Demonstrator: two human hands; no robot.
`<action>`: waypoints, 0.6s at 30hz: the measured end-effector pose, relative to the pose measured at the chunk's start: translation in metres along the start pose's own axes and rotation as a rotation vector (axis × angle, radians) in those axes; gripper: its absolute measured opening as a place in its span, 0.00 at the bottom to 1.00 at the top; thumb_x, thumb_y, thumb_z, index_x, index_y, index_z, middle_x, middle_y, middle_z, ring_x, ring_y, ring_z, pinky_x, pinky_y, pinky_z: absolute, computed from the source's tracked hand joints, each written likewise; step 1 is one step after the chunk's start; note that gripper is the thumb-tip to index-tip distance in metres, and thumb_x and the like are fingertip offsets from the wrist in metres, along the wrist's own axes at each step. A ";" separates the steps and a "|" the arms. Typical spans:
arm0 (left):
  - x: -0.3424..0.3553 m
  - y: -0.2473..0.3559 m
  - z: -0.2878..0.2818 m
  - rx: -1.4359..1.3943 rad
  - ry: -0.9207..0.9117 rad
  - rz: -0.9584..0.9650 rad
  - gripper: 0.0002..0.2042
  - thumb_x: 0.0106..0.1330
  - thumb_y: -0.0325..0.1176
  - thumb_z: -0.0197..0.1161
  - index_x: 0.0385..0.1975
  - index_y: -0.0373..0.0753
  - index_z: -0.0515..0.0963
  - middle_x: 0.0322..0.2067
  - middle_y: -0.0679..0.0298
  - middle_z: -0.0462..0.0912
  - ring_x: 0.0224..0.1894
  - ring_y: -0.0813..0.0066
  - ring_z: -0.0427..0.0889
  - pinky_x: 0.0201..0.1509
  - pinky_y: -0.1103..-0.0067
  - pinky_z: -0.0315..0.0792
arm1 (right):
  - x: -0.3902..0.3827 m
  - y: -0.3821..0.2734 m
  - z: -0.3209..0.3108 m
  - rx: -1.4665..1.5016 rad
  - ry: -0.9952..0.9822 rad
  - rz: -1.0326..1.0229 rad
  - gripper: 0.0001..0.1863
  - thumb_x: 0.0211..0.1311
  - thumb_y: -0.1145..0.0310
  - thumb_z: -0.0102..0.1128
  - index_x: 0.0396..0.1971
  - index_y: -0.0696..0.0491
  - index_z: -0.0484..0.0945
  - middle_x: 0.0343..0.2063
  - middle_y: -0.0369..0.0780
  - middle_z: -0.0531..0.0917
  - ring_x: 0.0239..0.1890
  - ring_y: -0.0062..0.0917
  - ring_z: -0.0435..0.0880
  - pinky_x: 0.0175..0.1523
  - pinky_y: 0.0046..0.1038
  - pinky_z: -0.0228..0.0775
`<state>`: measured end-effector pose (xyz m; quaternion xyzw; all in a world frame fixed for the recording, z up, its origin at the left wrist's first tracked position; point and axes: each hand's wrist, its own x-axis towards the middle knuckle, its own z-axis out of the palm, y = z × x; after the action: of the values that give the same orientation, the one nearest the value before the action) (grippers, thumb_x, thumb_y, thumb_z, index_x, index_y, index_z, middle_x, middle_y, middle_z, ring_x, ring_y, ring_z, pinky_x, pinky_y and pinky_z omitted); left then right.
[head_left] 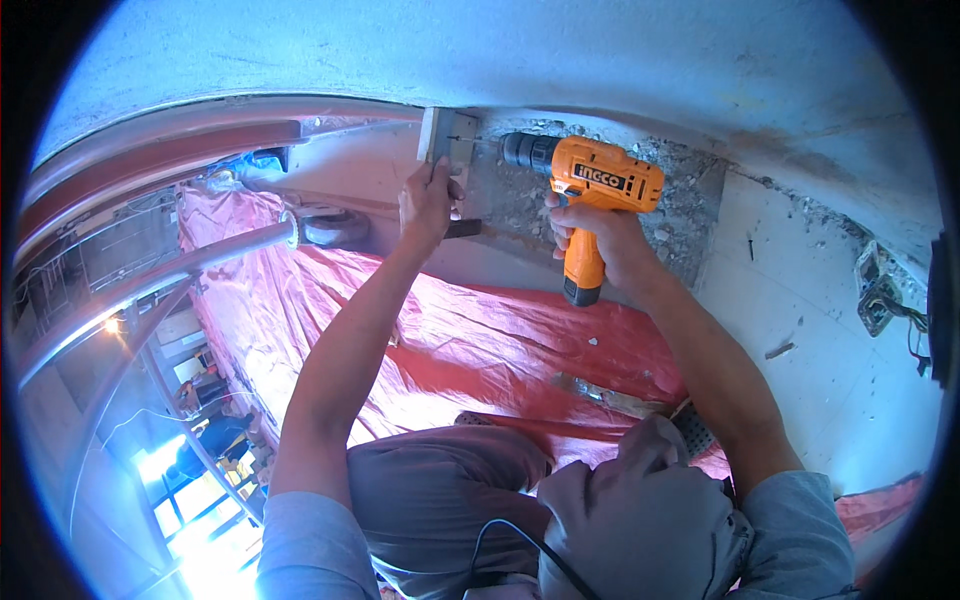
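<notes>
An orange cordless drill [597, 175] with a black chuck is gripped by its handle in my right hand [610, 235]. Its thin bit points left at a short pale board [440, 130] against the light wall at the top; I cannot tell whether the tip touches it. My left hand [430, 195], fingers closed, holds the lower part of that board. A dark bar [463, 228] lies just below my left hand. Rough, rubble-strewn ground [680, 230] lies behind the drill, beside pale tiles [780, 300].
A pink sheet [510, 340] covers the ground below my hands. Reddish metal beams [150, 160] and a pipe [200, 265] fill the left, with a lower area and bright window beyond. An electrical box with wires [880, 300] is at the right.
</notes>
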<state>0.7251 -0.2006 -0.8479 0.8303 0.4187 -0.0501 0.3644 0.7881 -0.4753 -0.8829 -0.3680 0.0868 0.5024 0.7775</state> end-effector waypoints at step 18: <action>0.012 -0.015 0.000 -0.165 -0.033 -0.018 0.23 0.81 0.49 0.58 0.30 0.34 0.81 0.21 0.64 0.83 0.19 0.80 0.78 0.22 0.77 0.74 | 0.007 0.002 0.002 -0.021 -0.049 0.007 0.16 0.59 0.69 0.72 0.46 0.56 0.82 0.29 0.35 0.82 0.28 0.21 0.83 0.38 0.33 0.82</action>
<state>0.7218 -0.1870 -0.8615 0.7928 0.4228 -0.0326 0.4378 0.7896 -0.4682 -0.8860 -0.3635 0.0635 0.5151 0.7736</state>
